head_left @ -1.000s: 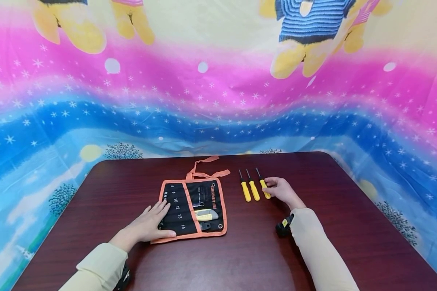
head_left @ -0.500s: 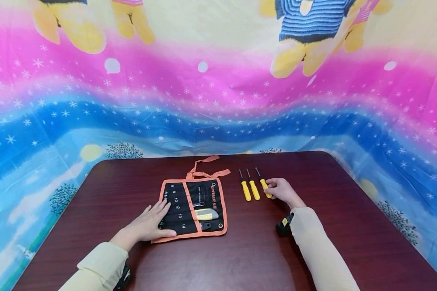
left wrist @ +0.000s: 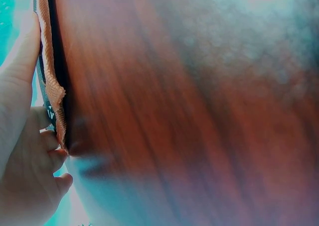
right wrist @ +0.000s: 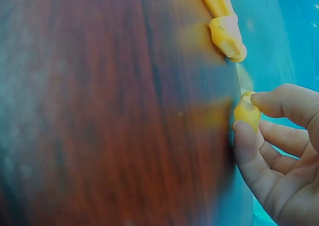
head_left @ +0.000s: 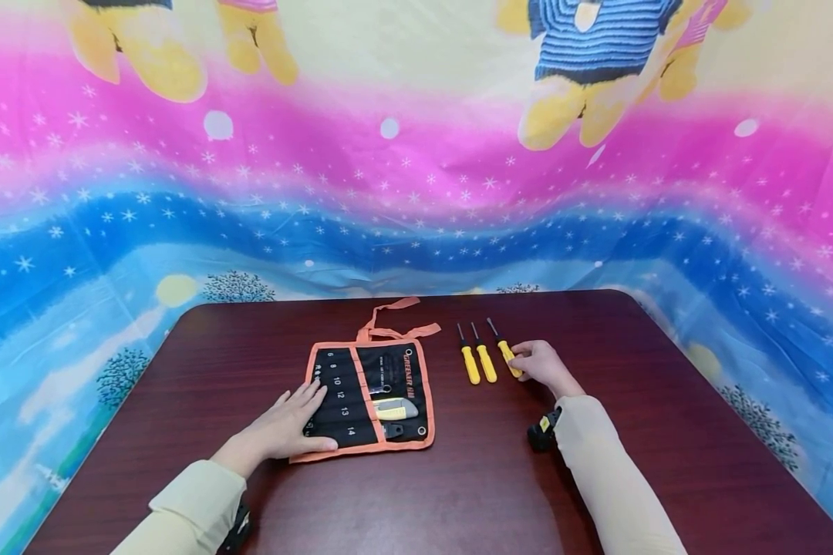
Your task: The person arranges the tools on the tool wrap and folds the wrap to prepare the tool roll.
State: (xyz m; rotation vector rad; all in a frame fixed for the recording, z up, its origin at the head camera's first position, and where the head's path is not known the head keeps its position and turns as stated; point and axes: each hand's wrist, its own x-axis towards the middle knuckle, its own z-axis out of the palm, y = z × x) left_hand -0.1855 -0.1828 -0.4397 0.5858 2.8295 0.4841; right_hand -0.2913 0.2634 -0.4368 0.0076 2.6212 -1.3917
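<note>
In the head view, my left hand (head_left: 284, 425) rests with fingers spread on the left edge of a black tool pouch (head_left: 361, 443) with orange trim and printed numbers. A yellow utility knife (head_left: 392, 409) sits in one of its pockets, with a black-ended item (head_left: 392, 432) below. On the right, my right hand (head_left: 543, 366) pinches the yellow handle of the rightmost screwdriver (head_left: 504, 349) between thumb and finger. The right wrist view shows that handle (right wrist: 246, 114) end-on in the pinch. Two more yellow screwdrivers (head_left: 485, 362) lie alongside, to its left.
Orange tie straps (head_left: 389, 333) trail from the pouch's far edge across the dark red-brown table (head_left: 458, 493). A printed cloth (head_left: 416, 193) hangs behind the table and along both sides.
The rightmost screwdriver's handle has shifted slightly right with my right hand, so it slants a little more. My left hand and the pouch stay put.
</note>
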